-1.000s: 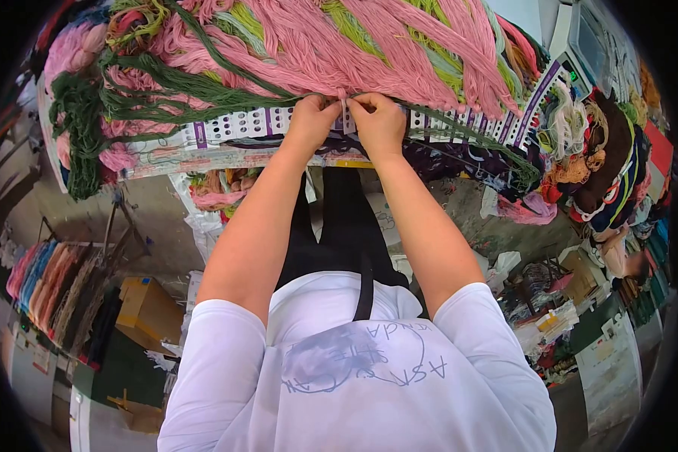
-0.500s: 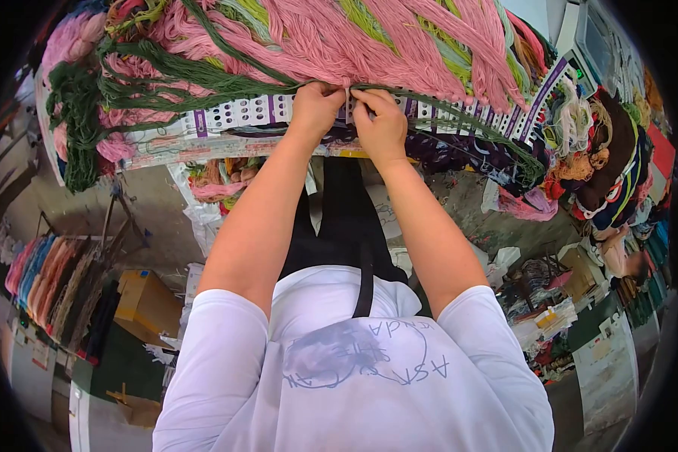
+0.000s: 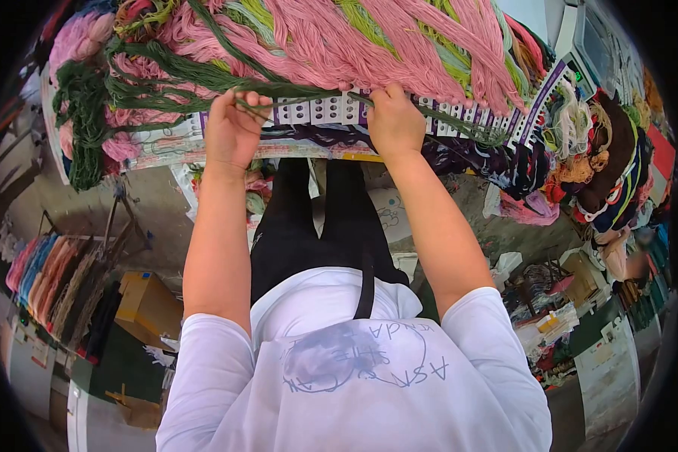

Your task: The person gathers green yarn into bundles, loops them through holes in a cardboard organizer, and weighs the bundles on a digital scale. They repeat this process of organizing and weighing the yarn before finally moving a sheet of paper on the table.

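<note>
My left hand (image 3: pixel 233 129) is raised at the edge of the yarn pile, fingers curled around a strand of dark green yarn (image 3: pixel 297 99). That strand runs across toward my right hand (image 3: pixel 396 122), which is closed on the green yarn in front of the white cards. Beyond the right hand, more green yarn (image 3: pixel 459 126) trails along the cards. A row of white punched cards (image 3: pixel 328 110) with purple marks lines the table's front edge. Thick pink yarn hanks (image 3: pixel 331 45) lie behind both hands, and dark green hanks (image 3: pixel 81 113) hang at the far left.
Dark patterned cloth or yarn (image 3: pixel 474 162) hangs below the cards at right. Multicoloured yarn bundles (image 3: pixel 580 158) crowd the right end. Hanks on a rack (image 3: pixel 60 282) and a cardboard box (image 3: pixel 147 313) stand low at left. A machine with a screen (image 3: pixel 599 38) is at upper right.
My hands were close together at the middle of the cards. Now the left has moved left and the right slightly right, with a green strand drawn out between them.
</note>
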Demonstrator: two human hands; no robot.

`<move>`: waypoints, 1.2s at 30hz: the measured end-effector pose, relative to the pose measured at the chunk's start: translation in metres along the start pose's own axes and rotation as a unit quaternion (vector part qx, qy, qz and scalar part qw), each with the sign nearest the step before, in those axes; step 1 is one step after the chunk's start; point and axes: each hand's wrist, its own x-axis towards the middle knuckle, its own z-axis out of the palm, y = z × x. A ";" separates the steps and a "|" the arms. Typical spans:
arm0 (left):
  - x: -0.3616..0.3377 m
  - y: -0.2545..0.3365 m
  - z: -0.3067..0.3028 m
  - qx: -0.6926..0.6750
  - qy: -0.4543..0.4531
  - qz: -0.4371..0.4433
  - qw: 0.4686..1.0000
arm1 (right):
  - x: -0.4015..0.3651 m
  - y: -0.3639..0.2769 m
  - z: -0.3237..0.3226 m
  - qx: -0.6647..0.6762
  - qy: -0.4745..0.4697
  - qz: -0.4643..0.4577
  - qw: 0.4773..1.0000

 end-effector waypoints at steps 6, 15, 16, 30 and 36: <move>0.006 -0.034 0.043 0.183 -0.033 -0.045 0.982 | -0.001 -0.003 -0.017 -0.011 0.207 -0.184 0.961; 0.042 -0.091 0.044 0.512 -0.105 0.036 0.852 | -0.002 0.002 -0.012 0.211 0.091 -0.111 0.967; 0.040 -0.083 0.041 0.554 -0.099 0.085 0.822 | 0.002 0.005 -0.010 0.187 0.057 -0.102 0.976; -0.048 0.126 0.039 0.234 0.124 0.070 0.962 | 0.022 0.006 0.022 0.089 -0.069 0.037 0.993; -0.033 0.199 0.046 0.353 0.247 0.246 0.868 | 0.023 0.007 0.024 0.093 -0.060 0.032 0.993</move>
